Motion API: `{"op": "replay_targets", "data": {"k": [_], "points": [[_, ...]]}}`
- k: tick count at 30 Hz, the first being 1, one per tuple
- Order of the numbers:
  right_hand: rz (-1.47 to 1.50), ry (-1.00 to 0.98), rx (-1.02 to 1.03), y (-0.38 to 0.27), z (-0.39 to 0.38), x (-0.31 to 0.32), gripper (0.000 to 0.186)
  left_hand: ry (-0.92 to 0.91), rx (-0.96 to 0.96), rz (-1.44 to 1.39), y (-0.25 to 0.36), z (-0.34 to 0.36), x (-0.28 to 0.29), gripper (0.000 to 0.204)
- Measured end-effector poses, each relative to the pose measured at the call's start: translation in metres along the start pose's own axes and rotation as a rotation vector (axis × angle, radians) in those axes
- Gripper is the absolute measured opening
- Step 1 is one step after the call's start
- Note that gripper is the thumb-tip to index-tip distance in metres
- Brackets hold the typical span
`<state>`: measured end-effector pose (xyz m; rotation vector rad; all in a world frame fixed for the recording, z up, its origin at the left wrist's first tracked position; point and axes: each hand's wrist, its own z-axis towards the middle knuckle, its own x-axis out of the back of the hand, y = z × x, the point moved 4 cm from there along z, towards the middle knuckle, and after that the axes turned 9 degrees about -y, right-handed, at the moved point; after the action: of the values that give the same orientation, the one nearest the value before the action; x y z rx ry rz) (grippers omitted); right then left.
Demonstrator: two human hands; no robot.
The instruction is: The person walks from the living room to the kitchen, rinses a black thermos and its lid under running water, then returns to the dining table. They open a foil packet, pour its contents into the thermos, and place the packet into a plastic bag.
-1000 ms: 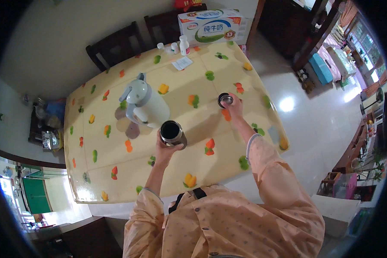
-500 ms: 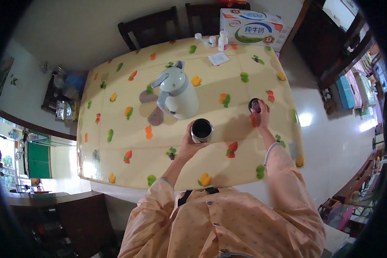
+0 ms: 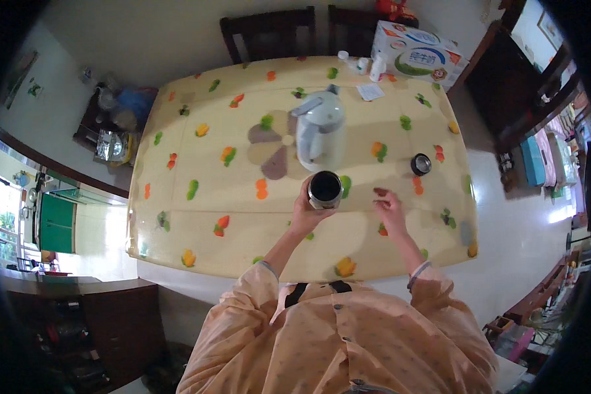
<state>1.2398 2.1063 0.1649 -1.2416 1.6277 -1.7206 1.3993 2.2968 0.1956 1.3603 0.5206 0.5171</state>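
Note:
My left hand (image 3: 305, 213) is wrapped around an upright metal thermos cup (image 3: 326, 190). Its top is uncovered and the inside looks dark. To the right, my right hand (image 3: 391, 210) hangs over the table with nothing in it, its fingers partly spread and slightly blurred. A round black lid with a silvery rim (image 3: 421, 164) lies on the tablecloth beyond that hand, apart from it. Just behind the cup stands a pale thermos jug (image 3: 324, 125) with a grey handle and spout.
A yellow tablecloth (image 3: 197, 177) with fruit prints covers the table. Along the far edge are small white bottles (image 3: 378, 67), a paper slip (image 3: 370, 92) and a large milk carton box (image 3: 419, 54). Dark chairs (image 3: 269, 33) stand behind. At the left, a shelf (image 3: 88, 125) holds bags.
My right hand has let go of the black lid, leaving it on the table, and has drawn back toward the cup. The whole view has shifted; my left hand still holds the cup.

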Motion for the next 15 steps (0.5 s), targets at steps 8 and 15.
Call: {"op": "replay_targets", "data": {"k": [8, 15], "points": [[0.0, -0.291, 0.261, -0.13, 0.026, -0.179, 0.062, 0.145, 0.008, 0.167, 0.026, -0.037, 0.149, 0.087], [-0.404, -0.343, 0.642, -0.191, 0.038, -0.274, 0.078, 0.2, -0.03, 0.078, 0.017, -0.072, 0.207, 0.091]]}}
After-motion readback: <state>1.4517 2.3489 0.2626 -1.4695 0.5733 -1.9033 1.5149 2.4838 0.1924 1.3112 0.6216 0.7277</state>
